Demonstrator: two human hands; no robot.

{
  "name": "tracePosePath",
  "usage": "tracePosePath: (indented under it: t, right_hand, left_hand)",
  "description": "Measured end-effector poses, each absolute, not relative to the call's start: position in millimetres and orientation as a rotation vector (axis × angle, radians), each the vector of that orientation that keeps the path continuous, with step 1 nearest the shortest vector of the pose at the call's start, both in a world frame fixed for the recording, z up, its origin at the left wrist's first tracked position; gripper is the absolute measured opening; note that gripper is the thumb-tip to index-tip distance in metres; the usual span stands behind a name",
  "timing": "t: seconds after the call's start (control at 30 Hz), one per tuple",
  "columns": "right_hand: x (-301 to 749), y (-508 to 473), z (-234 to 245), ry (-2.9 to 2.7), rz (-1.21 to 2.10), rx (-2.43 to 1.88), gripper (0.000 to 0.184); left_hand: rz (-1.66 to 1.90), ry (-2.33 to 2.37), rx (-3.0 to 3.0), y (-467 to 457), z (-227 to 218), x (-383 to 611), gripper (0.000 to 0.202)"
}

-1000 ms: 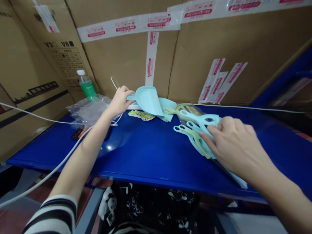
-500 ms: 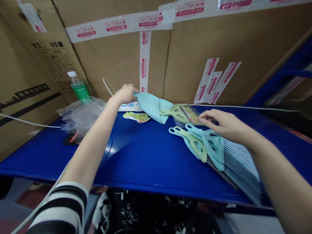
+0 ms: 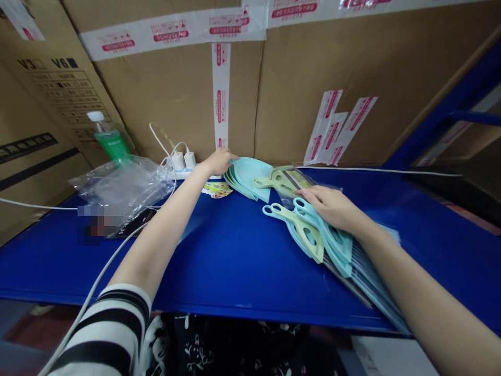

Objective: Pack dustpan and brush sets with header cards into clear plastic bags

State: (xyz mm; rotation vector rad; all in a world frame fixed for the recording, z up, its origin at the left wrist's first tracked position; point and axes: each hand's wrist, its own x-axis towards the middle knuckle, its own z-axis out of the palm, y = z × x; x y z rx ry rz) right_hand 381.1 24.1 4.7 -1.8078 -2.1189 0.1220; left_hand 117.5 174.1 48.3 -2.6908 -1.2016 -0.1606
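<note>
My left hand (image 3: 219, 161) is at the back of the blue table, with its fingers closed at the narrow handle end of a light blue dustpan (image 3: 250, 175). This dustpan lies over other nested dustpans. My right hand (image 3: 331, 206) reaches in from the right with fingers extended, over light blue hand brushes (image 3: 332, 235). Its fingertips are by the edge of a pale green brush (image 3: 279, 179) in clear wrapping with a printed label. Another pale green brush (image 3: 303, 230) lies among the blue ones, their bristles pointing toward the front right.
A crumpled clear plastic bag (image 3: 129, 183) and a bottle of green liquid (image 3: 111, 141) stand at left. Behind my left arm is a power strip with white chargers (image 3: 183, 160). Colourful labels (image 3: 217, 189) lie near the dustpans. Large cardboard boxes (image 3: 164, 89) wall the back.
The dustpan at my left hand has settled flatter onto the others. My right hand has moved left, from beside the wrapped brush to over the blue brush handles. The view has shifted slightly right.
</note>
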Motion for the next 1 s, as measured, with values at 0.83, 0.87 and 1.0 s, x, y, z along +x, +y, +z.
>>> tracePosePath:
  t: [0.83, 0.87, 1.0]
  right_hand:
    - [383.6, -14.1, 25.4, -2.345, 0.302, -1.393, 0.035]
    - [382.8, -13.7, 25.8, -2.352, 0.274, -1.391, 0.035]
    - [374.7, -7.5, 30.7, -2.363, 0.098, -1.373, 0.037]
  left_hand:
    - [-0.355, -1.19, -2.582, 93.7, 53.2, 168.6, 0.039]
    - [-0.442, -1.217, -2.55, 88.1, 54.5, 159.4, 0.038]
    - [-0.588, -1.227, -2.473, 63.6, 47.7, 118.1, 0.038]
